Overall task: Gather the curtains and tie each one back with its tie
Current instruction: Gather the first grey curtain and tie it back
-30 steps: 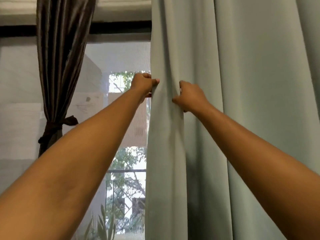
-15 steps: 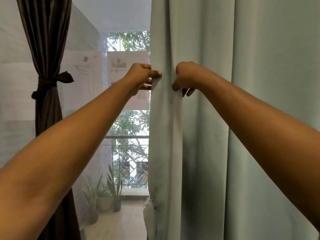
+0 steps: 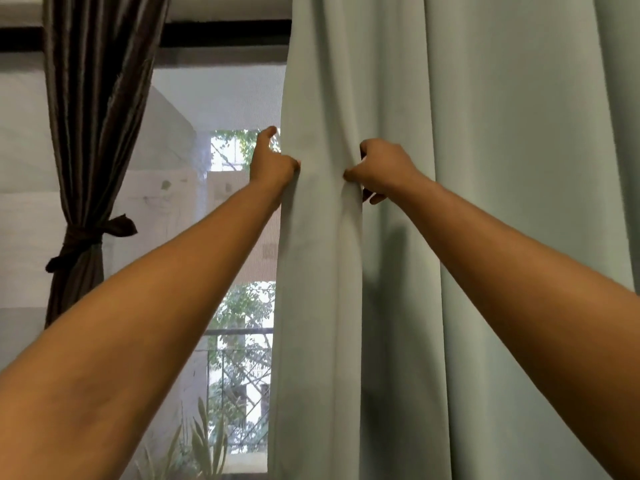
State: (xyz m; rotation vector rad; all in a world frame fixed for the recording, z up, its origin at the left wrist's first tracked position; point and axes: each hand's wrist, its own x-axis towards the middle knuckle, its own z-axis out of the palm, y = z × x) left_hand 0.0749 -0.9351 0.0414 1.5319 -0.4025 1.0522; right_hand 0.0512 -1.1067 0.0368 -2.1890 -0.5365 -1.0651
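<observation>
Single view: your head camera. It looks forward, about level, along both outstretched forearms. Left hand (image 3: 273,166) and right hand (image 3: 384,168) sit just above centre, at full stretch from the lens. Right of your fingers the green curtain (image 3: 485,202) fills the frame, close up. Left of your fingers: window (image 3: 239,306) and brown curtain (image 3: 93,116), toward the frame edge.

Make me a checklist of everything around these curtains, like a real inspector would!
Surface: nothing seen.
Job's things: green curtain hangs loose, untied; brown curtain gathered, its tie knotted round it.
Clutter: nothing seen.
Hands: left hand grips the green curtain's edge; right hand pinches a fold beside it.
Cables: nothing seen.
Surroundings: window screen, balcony railing, plants outside.
</observation>
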